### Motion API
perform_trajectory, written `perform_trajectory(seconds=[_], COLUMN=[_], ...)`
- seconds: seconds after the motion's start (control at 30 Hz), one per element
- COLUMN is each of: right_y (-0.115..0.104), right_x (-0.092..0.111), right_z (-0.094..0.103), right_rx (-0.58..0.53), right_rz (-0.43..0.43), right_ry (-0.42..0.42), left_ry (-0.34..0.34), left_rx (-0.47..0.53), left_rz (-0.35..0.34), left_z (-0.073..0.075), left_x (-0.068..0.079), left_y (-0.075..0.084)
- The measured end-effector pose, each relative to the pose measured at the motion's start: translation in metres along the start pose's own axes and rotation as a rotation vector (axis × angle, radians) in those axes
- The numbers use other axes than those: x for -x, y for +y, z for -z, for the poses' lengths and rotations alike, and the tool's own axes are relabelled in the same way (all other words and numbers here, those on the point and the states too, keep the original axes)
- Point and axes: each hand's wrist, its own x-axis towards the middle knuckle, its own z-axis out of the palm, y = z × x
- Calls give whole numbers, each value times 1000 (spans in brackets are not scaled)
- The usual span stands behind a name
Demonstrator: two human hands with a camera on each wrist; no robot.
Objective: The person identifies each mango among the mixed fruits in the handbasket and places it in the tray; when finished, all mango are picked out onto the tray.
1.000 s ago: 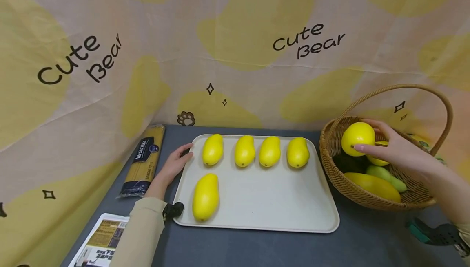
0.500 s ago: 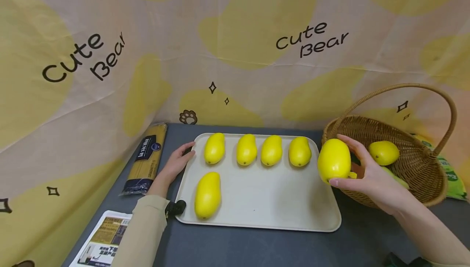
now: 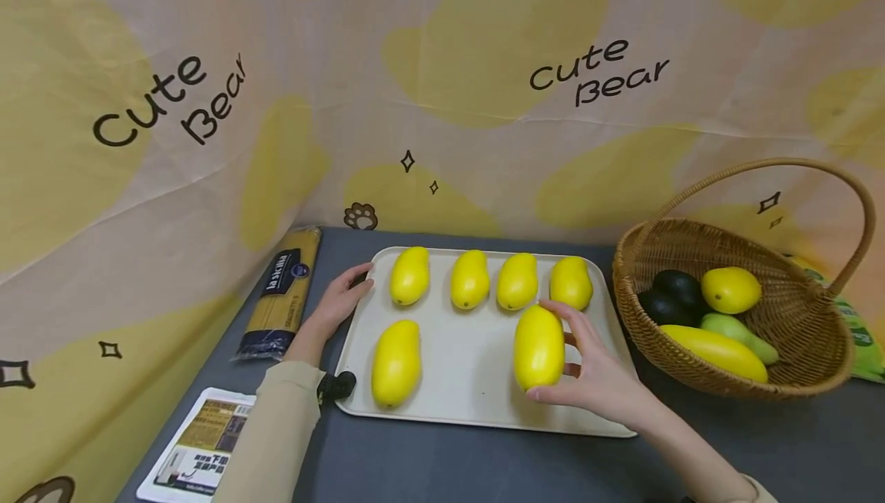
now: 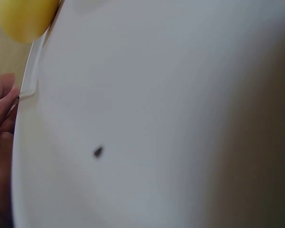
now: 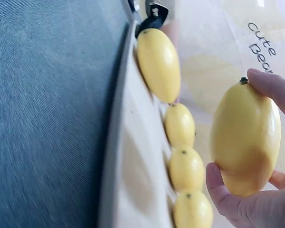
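My right hand [image 3: 594, 376] grips a yellow mango [image 3: 538, 348] between thumb and fingertips, above the right part of the white tray [image 3: 470, 411]. In the right wrist view the held mango [image 5: 245, 137] shows its small dark stem, and its shadow falls on the tray. My left hand [image 3: 339, 303] rests at the tray's left rim with its fingers fairly straight and nothing in its grasp. Along the tray's back lies a row of several yellow mangoes [image 3: 469, 280]. Another mango [image 3: 396, 363] lies at the front left of the tray.
At right stands a wicker basket [image 3: 629, 311] with a tall handle, holding dark avocados [image 3: 681, 292], a yellow mango [image 3: 730, 290], a green pear-shaped fruit [image 3: 740, 338] and a long yellow fruit [image 3: 715, 352]. Left of the tray are a spaghetti packet [image 3: 280, 296] and a printed white package [image 3: 200, 441].
My right hand has lifted the mango out of the basket and carried it left until it is over the tray. My left hand has stayed at the tray's left rim.
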Motion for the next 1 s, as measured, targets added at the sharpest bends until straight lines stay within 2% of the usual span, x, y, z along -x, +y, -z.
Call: perform_trajectory(seconds=[0.23,0.37,0.57,0.8,0.87,1.0], right_y=[10,13,16,18,19,19], right_x=[-16,-23,-29,-34,-36,-38], right_z=[-34,-48,-62,-74,-77,-82], right_rx=[61,72,128,196,211,229], right_rz=[-18,8,48,111,118,124], right_ry=[-4,-10,-35,-71,-81,-95], left_ry=[10,9,11,27,21,11], left_rx=[5,5,12,0,2,12], left_rz=[-9,-13,-10,-43,-31,-11], left_z=[-1,-3,-5,-4,-3,-1], left_x=[-3,-4,-3,-1,2,2], left_y=[-1,-1,0,0,5,5])
